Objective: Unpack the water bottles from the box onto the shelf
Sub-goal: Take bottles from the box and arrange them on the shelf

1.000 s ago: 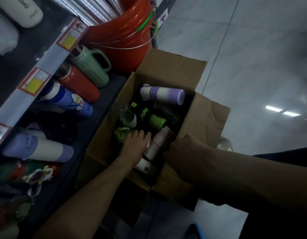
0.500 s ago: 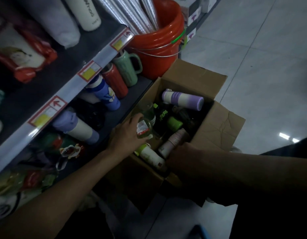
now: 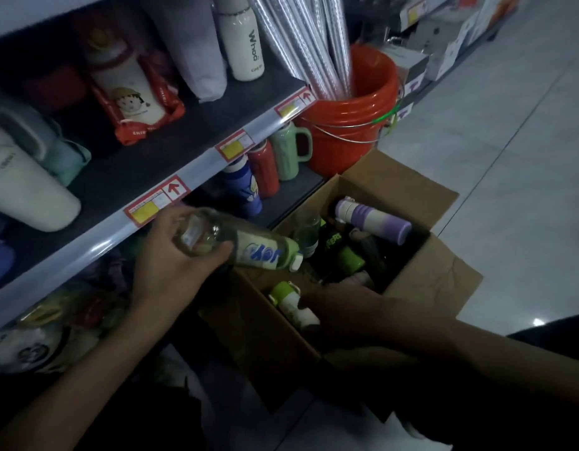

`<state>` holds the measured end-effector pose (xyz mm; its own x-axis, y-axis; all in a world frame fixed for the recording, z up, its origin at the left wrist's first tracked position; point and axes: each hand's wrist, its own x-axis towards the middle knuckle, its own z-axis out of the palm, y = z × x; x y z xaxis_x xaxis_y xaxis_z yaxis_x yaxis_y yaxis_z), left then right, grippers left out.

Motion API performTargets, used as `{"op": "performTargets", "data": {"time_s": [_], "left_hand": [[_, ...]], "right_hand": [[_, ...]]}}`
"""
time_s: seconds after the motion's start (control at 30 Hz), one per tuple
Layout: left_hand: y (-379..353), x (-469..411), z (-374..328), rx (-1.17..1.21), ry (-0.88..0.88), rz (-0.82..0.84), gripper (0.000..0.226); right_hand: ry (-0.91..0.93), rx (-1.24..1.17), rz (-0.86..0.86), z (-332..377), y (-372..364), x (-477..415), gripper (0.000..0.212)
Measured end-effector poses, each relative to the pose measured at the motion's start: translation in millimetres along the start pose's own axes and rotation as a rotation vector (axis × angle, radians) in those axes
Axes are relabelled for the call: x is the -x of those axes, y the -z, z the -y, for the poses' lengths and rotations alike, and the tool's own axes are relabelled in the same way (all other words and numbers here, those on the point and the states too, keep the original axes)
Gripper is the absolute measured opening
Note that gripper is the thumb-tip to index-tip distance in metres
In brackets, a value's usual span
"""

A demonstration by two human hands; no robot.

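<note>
Moved: left hand had lifted clear bottle from box | Grip: wrapped its base | Handling: judged light, slick; mid-body hold safer | right hand: in box, grasp indeterminate

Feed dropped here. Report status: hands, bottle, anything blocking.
Left hand grips clear green-capped bottle, out of box, beside shelf edge. Right hand down in box, grip unclear. Lower shelf crowded.

The dark lower shelf board bears a blue bottle, a red ribbed bottle and a pale green mug. To its right, a brown cardboard box sits on the pale tiled floor.
</note>
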<state>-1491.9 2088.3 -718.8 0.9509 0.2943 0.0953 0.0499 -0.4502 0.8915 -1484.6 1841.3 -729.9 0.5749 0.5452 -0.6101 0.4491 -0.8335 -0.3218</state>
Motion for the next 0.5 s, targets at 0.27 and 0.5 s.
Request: {"op": "performTargets", "data": {"time_s": [0.27, 0.5], "left_hand": [[-18.4, 4.5, 10.1, 0.062, 0.079, 0.029, 0.061], [-21.6, 9.0, 6.6, 0.207, 0.037, 0.13, 0.065]], "right_hand": [[-0.281, -1.076, -0.038, -21.4, 11.3, -21.2, 0.048], [-0.403, -1.741, -0.133, -48.5, 23.4, -32.9, 0.064]]}}
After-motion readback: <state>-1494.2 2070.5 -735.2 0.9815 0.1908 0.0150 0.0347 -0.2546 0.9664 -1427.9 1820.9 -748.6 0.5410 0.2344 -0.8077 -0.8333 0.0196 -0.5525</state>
